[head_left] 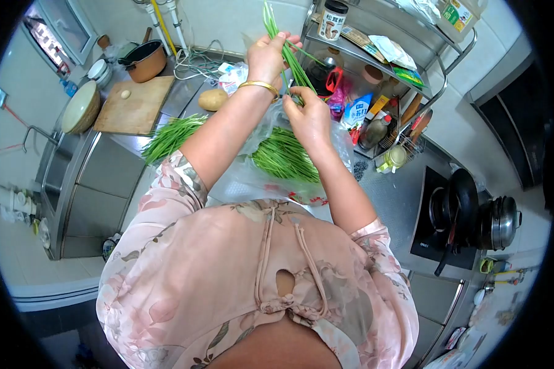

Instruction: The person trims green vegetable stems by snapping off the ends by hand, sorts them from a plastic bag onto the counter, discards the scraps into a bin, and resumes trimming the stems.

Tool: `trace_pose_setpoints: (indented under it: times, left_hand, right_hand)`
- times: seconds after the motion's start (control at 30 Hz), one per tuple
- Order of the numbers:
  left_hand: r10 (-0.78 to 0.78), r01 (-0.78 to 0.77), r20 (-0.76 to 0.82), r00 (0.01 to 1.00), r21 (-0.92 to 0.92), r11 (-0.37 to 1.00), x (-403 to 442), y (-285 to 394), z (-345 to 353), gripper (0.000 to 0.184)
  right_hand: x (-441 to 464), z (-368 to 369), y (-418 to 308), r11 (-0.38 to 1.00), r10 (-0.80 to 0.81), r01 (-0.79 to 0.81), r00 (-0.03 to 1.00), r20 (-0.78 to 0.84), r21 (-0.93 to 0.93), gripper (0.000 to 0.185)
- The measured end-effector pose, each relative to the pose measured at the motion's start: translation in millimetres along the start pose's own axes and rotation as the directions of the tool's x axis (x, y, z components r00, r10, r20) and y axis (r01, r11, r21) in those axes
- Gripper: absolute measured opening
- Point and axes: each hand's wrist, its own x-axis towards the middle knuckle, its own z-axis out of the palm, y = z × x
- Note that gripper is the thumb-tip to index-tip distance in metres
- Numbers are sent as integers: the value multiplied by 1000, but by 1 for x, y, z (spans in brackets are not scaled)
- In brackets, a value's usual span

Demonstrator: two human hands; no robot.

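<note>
Raised over the counter, my left hand (266,63) is closed round a small bunch of garlic chives (299,72), whose pale ends point up. A gold bangle circles that wrist. My right hand (310,118) is lower and to the right, its fingers pinched at the lower part of the same bunch. Beneath my hands, a larger pile of chives (284,155) lies in an open clear plastic bag (243,175). Left of my left forearm, another heap of chives (173,136) rests on the counter. What lies inside my fingers is partly hidden.
A potato (213,99) sits behind my left forearm. Farther left are a cutting board (133,106), an orange pot (146,62) and a bowl (81,108). A metal rack (444,71) with jars and packets stands right; a black wok (463,192) is at the stove.
</note>
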Motion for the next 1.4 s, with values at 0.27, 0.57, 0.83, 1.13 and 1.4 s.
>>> trace_pose_setpoints:
  times: [0.27, 0.57, 0.83, 1.13, 1.4]
  left_hand:
    - [-29, 30, 5, 1000, -74, 997, 6, -4, -13, 18]
    - [-269, 306, 174, 947, -242, 921, 21, 23, -41, 20]
    - [-313, 378, 249, 916, -281, 882, 16, 29, -33, 21]
    - [-297, 346, 217, 930, -243, 906, 17, 27, -39, 22]
    - [-265, 301, 176, 948, -231, 925, 22, 28, -40, 21]
  right_hand:
    - [0, 9, 1, 949, -29, 60, 994, -103, 310, 13]
    - [6, -79, 31, 424, 319, -254, 940, 119, 869, 14]
    - [14, -65, 20, 563, 137, -601, 745, 653, 567, 19]
    - [21, -32, 12, 627, 193, -572, 772, 605, 529, 9]
    - [14, -22, 25, 404, 211, -616, 782, 586, 676, 10]
